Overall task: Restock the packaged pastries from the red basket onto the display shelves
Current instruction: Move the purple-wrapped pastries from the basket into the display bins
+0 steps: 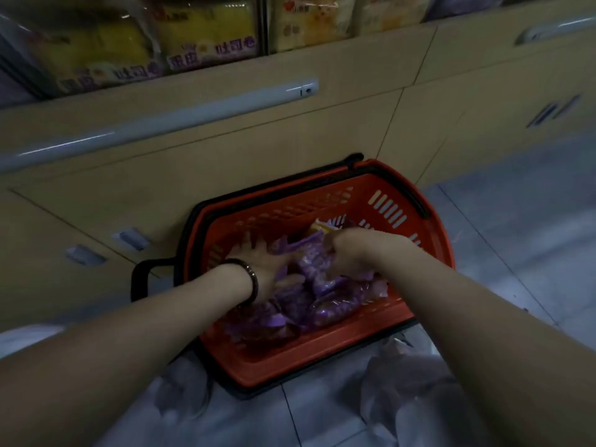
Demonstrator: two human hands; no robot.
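Note:
A red basket (322, 353) sits on the floor against the cabinet base, holding several purple pastry packets (325, 304). A yellow-orange packet (321, 228) shows at the basket's far side. My left hand (261, 259), with a dark bracelet on the wrist, lies spread with straight fingers on the packets at the basket's left. My right hand (350, 250) reaches in from the right and curls its fingers round a purple packet (314, 262) in the middle of the pile. The display shelf (206, 37) above holds yellow bread bags.
Beige cabinet doors (225, 150) with a long grey handle rail (161, 124) stand behind the basket. The basket's black handles (142, 275) lie folded out at left and back. Crumpled clear plastic bags (403, 398) lie on the grey tiled floor in front.

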